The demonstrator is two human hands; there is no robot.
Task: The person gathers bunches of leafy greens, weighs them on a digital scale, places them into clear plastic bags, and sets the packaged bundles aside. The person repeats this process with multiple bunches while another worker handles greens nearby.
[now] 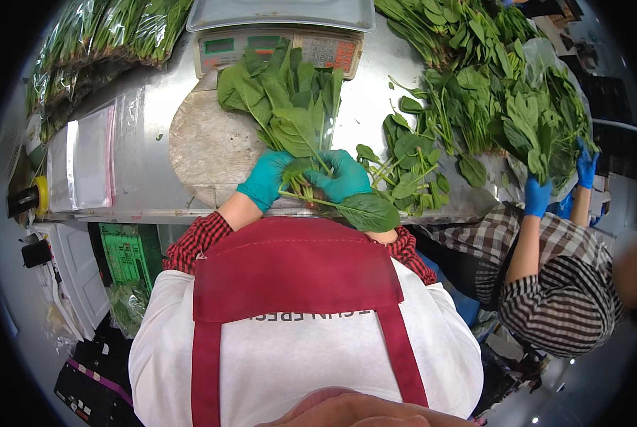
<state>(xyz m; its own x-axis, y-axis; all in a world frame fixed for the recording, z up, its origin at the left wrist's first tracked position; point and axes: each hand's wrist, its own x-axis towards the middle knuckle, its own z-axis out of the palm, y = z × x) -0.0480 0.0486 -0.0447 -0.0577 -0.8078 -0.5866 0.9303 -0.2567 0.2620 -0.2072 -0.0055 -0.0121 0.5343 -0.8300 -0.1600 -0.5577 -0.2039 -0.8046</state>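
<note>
Both my hands wear teal gloves and meet at the table's near edge around a bunch of leafy greens [292, 107]. My left hand [268, 179] closes round the stems from the left. My right hand [342, 176] grips them from the right, its fingers pinching near the stem ends. One long stem with a broad leaf [369, 212] juts out below my right hand. The bunch leans over a round, worn board [212, 144], its leaves reaching up to a digital scale [332, 50] with a metal pan [281, 13]. Loose leaves [409, 171] lie just right of my right hand.
Bagged greens [131, 32] are stacked at the back left, above flat clear plastic bags [81, 160]. A yellow tape roll [41, 195] sits at the left edge. More greens [468, 96] are heaped to the right, where a co-worker's blue-gloved hands [537, 197] hold a bunch.
</note>
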